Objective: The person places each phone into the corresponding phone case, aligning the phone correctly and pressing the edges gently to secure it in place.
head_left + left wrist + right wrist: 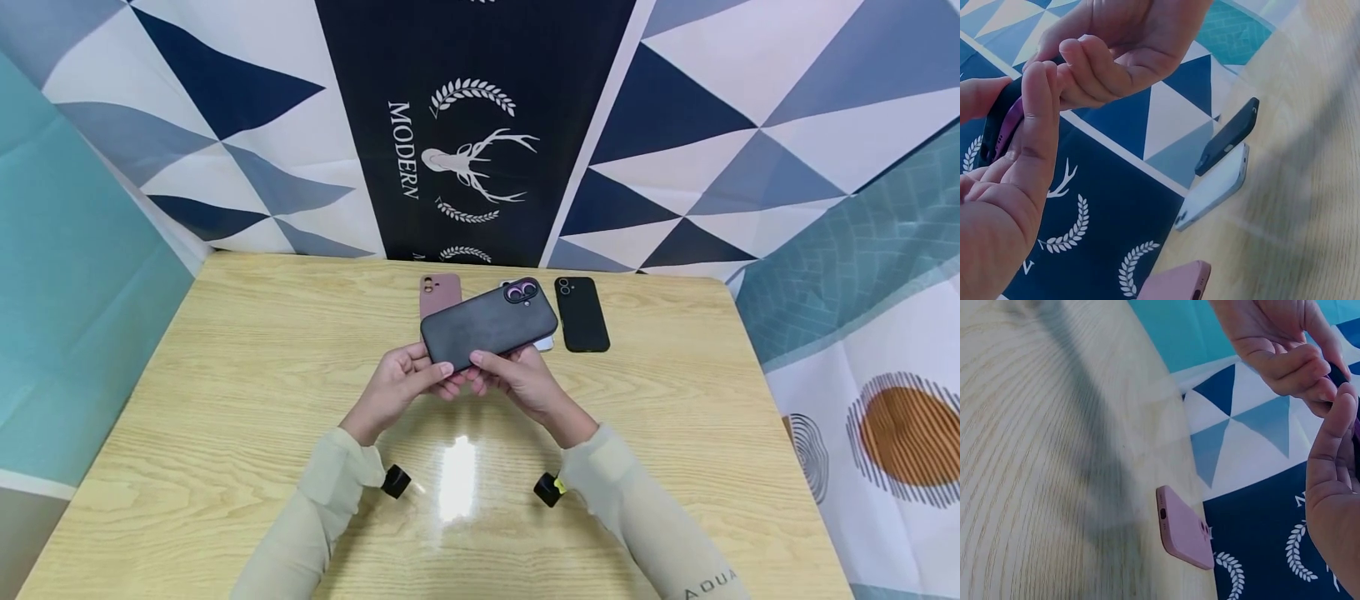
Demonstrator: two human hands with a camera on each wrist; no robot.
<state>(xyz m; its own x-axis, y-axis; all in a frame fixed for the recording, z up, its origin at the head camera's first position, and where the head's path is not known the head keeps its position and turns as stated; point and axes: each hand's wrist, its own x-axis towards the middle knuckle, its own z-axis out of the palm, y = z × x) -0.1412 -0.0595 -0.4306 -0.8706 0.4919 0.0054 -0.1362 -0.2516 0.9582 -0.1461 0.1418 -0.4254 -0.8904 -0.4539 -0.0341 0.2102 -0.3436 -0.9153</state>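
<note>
Both hands hold a purple phone in a black case (487, 327), raised above the table and tilted up to the right. Purple shows around its camera rings, and a purple edge (1013, 122) appears inside the black case in the left wrist view. My left hand (393, 385) pinches the lower left corner, thumb over the back and fingers underneath. Along the lower edge further right, my right hand (527, 385) grips it the same way. Behind it lie a pink phone (444, 288) and a whitish phone (1215, 187), each partly covered in the head view.
A black phone (583, 315) lies to the right of the whitish one, near the back of the wooden table (247, 358). Patterned cloth (675, 125) hangs behind the table. A small black block (396, 481) is at the left cuff, another (550, 490) at the right cuff.
</note>
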